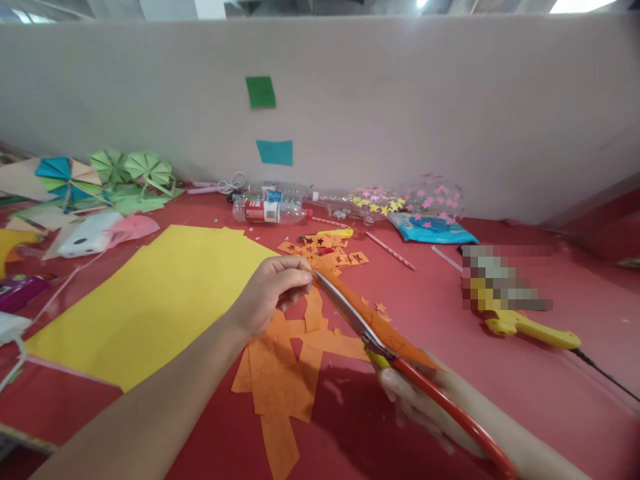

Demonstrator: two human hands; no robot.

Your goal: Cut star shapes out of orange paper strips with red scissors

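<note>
My left hand [277, 287] is closed in a pinch on the far end of an orange paper strip [370, 313], close to the tips of the scissors [350, 313]. The scissors have red handles, and their blades lie along the strip. My right hand [420, 400] is wrapped round the scissors' handles at the lower right, its fingers partly hidden. Below both hands, cut orange paper pieces [283, 373] overlap on the red table [360, 433]. Orange scraps with star-shaped holes [355, 257] lie beyond my left hand, and small orange stars [381, 308] lie beside the strip.
Large yellow sheets [165, 293] lie at the left. Plastic bottles [265, 212], a striped stick [390, 251] and a blue packet [435, 230] are near the wall [350, 100]. A yellow corded tool [530, 330] is at the right, folded paper fans [150, 170] at the back left.
</note>
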